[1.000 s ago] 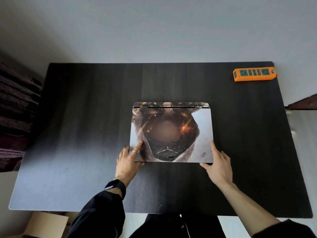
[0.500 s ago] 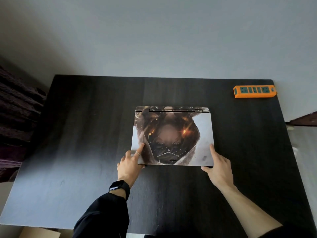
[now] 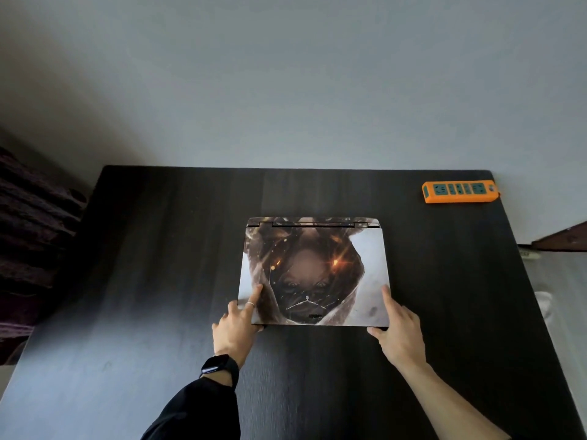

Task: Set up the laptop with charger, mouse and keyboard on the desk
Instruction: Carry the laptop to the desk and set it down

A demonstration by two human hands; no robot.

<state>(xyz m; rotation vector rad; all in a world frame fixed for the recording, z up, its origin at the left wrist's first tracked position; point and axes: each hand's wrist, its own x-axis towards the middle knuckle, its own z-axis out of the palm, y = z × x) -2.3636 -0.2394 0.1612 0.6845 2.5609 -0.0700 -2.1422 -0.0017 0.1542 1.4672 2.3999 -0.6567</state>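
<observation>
Closed laptop (image 3: 314,271) flat on table (image 3: 158,249), near corners pinched by left hand (image 3: 236,325) and right hand (image 3: 398,331). Probable risk: uneven opening pull, twisting or skidding it.

Laptop pushed back, view tipped up.
Laptop (image 3: 313,271) now lies nearer the desk's (image 3: 158,249) far edge and the power strip (image 3: 459,192). Left hand (image 3: 236,325) and right hand (image 3: 398,331) went with it. More wall shows, and the desk's near edge is out of frame.
</observation>
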